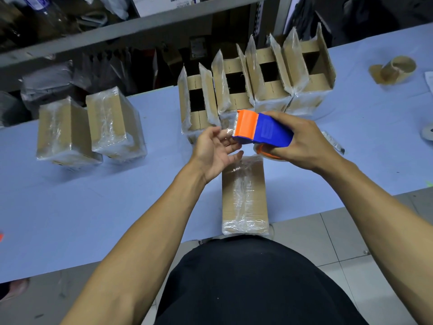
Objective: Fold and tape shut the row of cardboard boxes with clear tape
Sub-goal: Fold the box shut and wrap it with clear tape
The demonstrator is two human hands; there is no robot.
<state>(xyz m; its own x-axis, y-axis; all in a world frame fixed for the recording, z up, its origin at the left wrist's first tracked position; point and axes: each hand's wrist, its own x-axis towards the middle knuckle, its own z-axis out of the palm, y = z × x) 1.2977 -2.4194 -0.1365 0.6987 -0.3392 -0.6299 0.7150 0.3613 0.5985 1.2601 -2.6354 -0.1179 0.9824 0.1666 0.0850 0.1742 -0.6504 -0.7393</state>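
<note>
My right hand grips a blue and orange tape dispenser above the table. My left hand is at its orange cutter end, fingertips pinching the loose end of the clear tape. Below both hands lies a closed cardboard box with tape along its top, at the table's near edge. Behind the dispenser stands a row of several open boxes with flaps upright. Two closed, taped boxes stand at the left.
The blue table carries an empty tape core at the far right and a knife-like tool by my right wrist. Shelving with bags and cartons runs behind. Tiled floor lies to the right.
</note>
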